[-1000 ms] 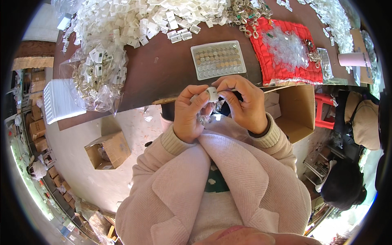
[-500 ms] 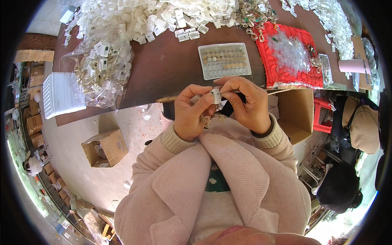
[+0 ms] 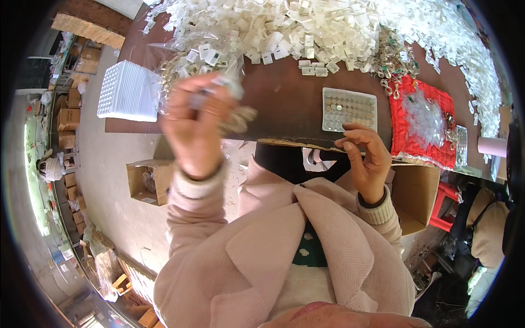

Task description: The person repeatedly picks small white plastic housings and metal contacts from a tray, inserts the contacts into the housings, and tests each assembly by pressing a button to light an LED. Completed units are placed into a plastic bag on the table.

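Observation:
My left hand (image 3: pixel 197 126), smeared by motion, is raised over the near left of the table, in front of a clear plastic bag (image 3: pixel 183 63) of white pieces and metal clasps. Its fingers are closed on a small white plastic keychain piece (image 3: pixel 232 86), from which a blurred gold-coloured clasp (image 3: pixel 239 118) hangs. At the table's front edge, my right hand (image 3: pixel 371 164) is loosely curled, with thumb and fingers apart and nothing visible between them. Just beyond its fingertips lies a clear tray (image 3: pixel 326 124) holding rows of round button cells (image 3: pixel 339 108).
White plastic cases (image 3: pixel 284 33) are heaped across the back, beside metal clasps (image 3: pixel 391 57). A red cloth (image 3: pixel 402 120) bears clear small parts. Stacked white trays (image 3: pixel 127 90) stand at the left. Below are cardboard boxes (image 3: pixel 418 199) and a red stool (image 3: pixel 444 205).
My hands have parted. The left has carried the white keychain piece leftward toward the plastic bag, while the right has let go of it and moved near the tray. The view has shifted.

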`<state>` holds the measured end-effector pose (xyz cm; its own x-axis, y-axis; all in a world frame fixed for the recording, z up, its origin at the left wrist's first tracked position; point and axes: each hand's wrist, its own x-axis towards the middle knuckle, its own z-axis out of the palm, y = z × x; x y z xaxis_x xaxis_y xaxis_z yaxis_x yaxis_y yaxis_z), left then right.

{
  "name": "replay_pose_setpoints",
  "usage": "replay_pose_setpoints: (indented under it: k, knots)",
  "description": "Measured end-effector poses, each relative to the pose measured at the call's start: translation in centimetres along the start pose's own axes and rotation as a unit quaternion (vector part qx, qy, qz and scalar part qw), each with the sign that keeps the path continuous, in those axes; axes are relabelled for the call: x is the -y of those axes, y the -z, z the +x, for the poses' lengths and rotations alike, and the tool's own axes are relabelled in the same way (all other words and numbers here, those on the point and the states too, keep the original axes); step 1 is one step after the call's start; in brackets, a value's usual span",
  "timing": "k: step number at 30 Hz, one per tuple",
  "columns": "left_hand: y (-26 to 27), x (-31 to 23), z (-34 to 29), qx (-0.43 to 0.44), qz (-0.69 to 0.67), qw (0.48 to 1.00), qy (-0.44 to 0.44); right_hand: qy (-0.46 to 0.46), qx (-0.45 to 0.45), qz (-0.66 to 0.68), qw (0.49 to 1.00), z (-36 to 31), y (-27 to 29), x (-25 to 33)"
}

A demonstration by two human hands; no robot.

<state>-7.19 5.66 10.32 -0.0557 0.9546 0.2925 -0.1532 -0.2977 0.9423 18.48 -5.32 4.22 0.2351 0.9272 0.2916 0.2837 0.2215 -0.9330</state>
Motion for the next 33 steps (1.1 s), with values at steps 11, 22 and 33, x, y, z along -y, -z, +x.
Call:
replay_pose_setpoints:
  k: [11,22,33]
  knots:
    - [6.5,-0.2,6.8,0.081,0.547,0.803,-0.221,0.012,0.023,-0.165,0.986,3.4,3.5,0.0]
    - [1.6,2.3,-1.1,0.038,0.311,0.914,-0.259,0.137,0.199,-0.425,0.872,14.6,-1.9,-6.8]
    - [-7.3,6.9,-5.6,0.065,-0.208,0.959,0.182,0.100,0.213,-0.135,0.963,9.1,-1.7,0.4]
